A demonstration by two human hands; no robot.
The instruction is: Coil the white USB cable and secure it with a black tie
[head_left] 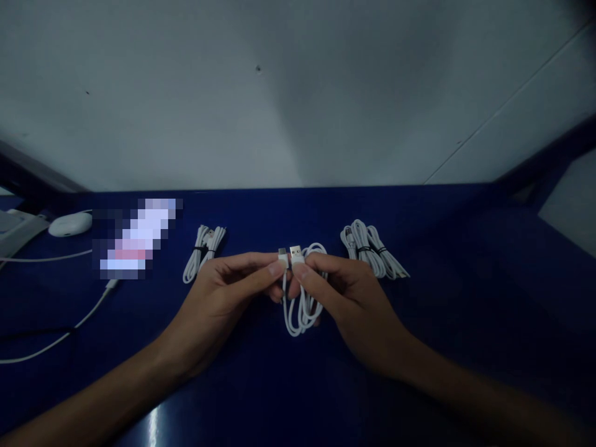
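Note:
A white USB cable (303,313), gathered in loops, is held up between both hands above the blue table. My left hand (237,282) is closed, pinching the smaller plug between thumb and fingers. With thumb and index finger, my right hand (349,292) grips the wider USB-A plug and part of the loops. The two plugs stand side by side with their metal ends pointing away from me. Beyond my left hand lies a bundled white cable (190,264) with a black tie. More tied white cables (365,248) lie just past my right hand.
A phone-like lit screen (139,239), blurred out, lies at the left with a white cord (93,313) running from it. Beside it are a white rounded case (69,224) and a pale box-like object (18,230). A grey wall (209,124) rises behind the blue table (288,397).

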